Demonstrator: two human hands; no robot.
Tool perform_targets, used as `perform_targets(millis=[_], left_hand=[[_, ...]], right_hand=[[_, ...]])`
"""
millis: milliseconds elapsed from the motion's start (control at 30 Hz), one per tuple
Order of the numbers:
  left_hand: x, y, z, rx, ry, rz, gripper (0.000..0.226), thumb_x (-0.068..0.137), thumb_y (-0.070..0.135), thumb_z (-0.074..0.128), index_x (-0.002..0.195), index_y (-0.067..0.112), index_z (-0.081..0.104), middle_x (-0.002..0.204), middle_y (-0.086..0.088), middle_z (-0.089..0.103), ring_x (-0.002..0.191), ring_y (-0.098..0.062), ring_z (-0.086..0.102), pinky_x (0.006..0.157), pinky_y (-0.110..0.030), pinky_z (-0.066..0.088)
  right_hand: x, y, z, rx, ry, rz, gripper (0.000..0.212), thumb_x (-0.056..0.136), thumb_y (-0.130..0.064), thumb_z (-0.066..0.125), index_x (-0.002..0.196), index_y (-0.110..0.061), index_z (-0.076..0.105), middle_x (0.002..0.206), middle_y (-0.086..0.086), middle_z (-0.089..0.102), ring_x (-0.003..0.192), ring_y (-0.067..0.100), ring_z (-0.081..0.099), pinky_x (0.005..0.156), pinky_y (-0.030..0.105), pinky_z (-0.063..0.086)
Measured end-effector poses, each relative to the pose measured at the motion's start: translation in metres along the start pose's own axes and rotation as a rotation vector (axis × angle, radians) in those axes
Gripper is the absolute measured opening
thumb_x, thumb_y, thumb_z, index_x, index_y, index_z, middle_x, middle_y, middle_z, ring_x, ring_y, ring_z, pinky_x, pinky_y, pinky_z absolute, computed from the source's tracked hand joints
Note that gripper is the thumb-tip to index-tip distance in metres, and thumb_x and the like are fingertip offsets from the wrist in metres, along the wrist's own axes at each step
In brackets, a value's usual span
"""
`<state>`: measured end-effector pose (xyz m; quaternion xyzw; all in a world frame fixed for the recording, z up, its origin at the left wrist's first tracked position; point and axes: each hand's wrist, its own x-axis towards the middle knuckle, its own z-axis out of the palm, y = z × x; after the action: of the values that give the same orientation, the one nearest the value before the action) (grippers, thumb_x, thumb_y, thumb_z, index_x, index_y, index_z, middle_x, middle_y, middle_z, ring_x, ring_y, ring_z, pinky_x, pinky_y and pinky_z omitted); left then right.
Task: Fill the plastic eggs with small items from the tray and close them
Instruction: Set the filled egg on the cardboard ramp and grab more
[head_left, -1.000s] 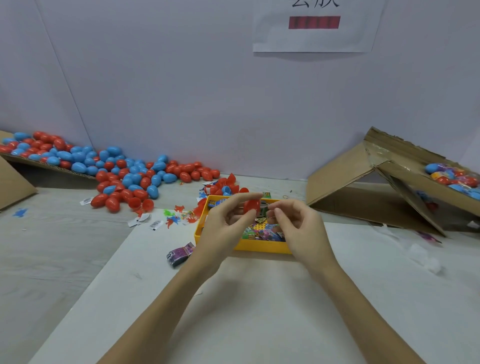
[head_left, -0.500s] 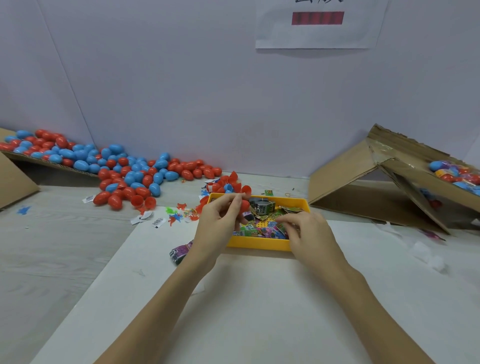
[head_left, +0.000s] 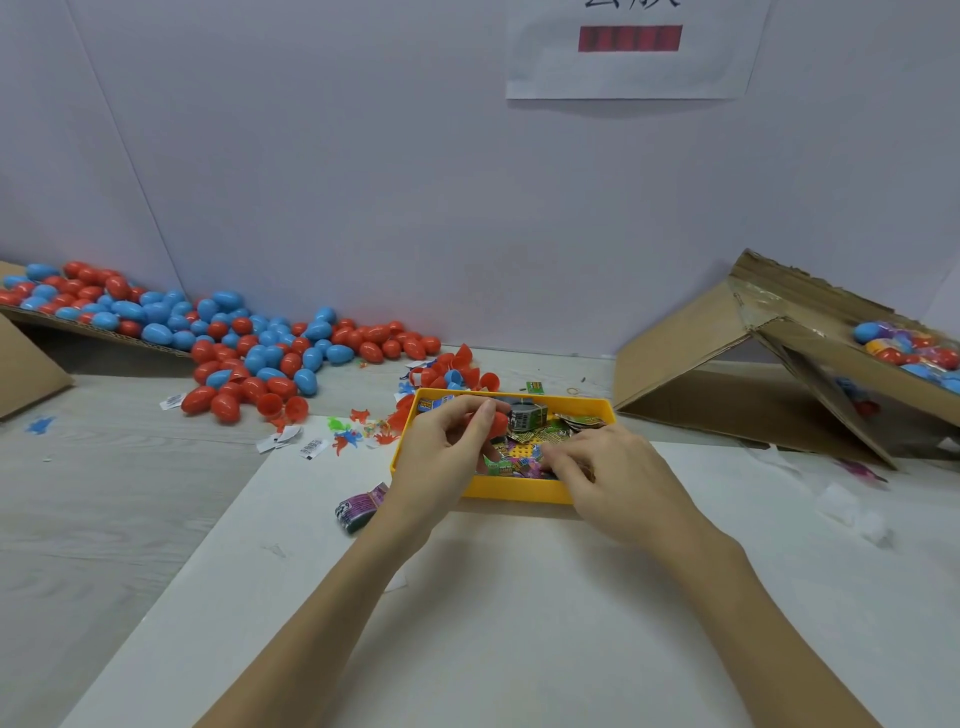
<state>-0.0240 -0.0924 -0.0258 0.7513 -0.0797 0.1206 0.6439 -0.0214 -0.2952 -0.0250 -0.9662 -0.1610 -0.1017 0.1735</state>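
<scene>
In the head view, you are at the filling step. Your left hand (head_left: 447, 452) holds a red egg half (head_left: 497, 423) over the yellow tray (head_left: 511, 491), with the thumb and curled fingers around it. Your right hand (head_left: 602, 467) is down in the tray, and its fingers (head_left: 558, 460) are bent over the small items (head_left: 524, 457); I cannot tell if they already pinch one.

I judge that the next move calls for one flat packet pinched cleanly, lifted to the egg half, pushed inside, and then a matching half pressed on until it snaps.

The egg half is smooth, hard, glossy plastic, rounded like a cup, so it can slip if you hold it loosely. The items look like thin, shiny, crinkled packets, lying in a mixed heap, so two may come up together. The tray is stiff plastic with low straight walls. It stands on a pale, matte sheet on the tabletop (head_left: 104, 493). More eggs (head_left: 249, 353), red and blue, lie in a pile far left, near a cardboard ramp (head_left: 31, 364).
</scene>
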Motion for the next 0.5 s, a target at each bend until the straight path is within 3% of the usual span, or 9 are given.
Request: perform_targets(millis=[100,200,333,400,500], left_hand=[[0.000,0.000,0.000,0.010,-0.001,-0.016,0.017,0.103,0.031,0.057,0.106,0.030,0.074,0.092,0.017,0.072,0.075,-0.008,0.071,0.063,-0.020,0.058],[0.000,-0.001,0.001,0.024,-0.001,-0.017,0.018,0.103,0.031,0.057,0.109,0.026,0.074,0.098,0.009,0.072,0.076,-0.009,0.071,0.064,-0.020,0.058],[-0.001,0.000,0.002,0.016,0.018,-0.010,0.016,0.102,0.023,0.061,0.110,0.025,0.074,0.099,0.008,0.072,0.081,-0.007,0.072,0.063,-0.018,0.057],[-0.002,0.001,0.002,0.027,0.009,0.004,0.016,0.100,0.021,0.064,0.110,0.025,0.075,0.100,0.009,0.073,0.089,-0.004,0.071,0.066,-0.018,0.057],[-0.004,0.004,0.003,0.040,-0.042,0.053,0.017,0.095,0.020,0.072,0.111,0.025,0.076,0.104,0.014,0.072,0.096,-0.004,0.070,0.075,-0.020,0.059]], right_hand=[[0.001,-0.005,0.001,-0.003,-0.027,0.021,0.051,0.109,-0.047,0.032,0.096,-0.025,0.077,0.095,-0.006,0.073,0.101,0.019,0.054,0.092,0.038,0.043],[0.001,-0.008,0.003,0.046,0.037,-0.032,0.041,0.109,-0.037,0.042,0.096,-0.019,0.075,0.097,-0.004,0.073,0.101,0.019,0.057,0.089,0.034,0.043],[-0.001,-0.014,0.000,0.379,0.315,-0.011,0.014,0.098,-0.015,0.068,0.107,-0.018,0.079,0.103,-0.008,0.075,0.097,0.003,0.066,0.086,0.018,0.053],[-0.001,-0.016,-0.001,0.522,0.360,0.020,0.015,0.094,-0.008,0.071,0.102,-0.019,0.079,0.097,-0.012,0.076,0.090,-0.001,0.069,0.081,0.013,0.055],[-0.001,-0.019,-0.001,0.648,0.344,0.078,0.016,0.094,-0.007,0.071,0.103,-0.018,0.079,0.095,-0.009,0.077,0.089,0.003,0.072,0.082,0.018,0.058]])
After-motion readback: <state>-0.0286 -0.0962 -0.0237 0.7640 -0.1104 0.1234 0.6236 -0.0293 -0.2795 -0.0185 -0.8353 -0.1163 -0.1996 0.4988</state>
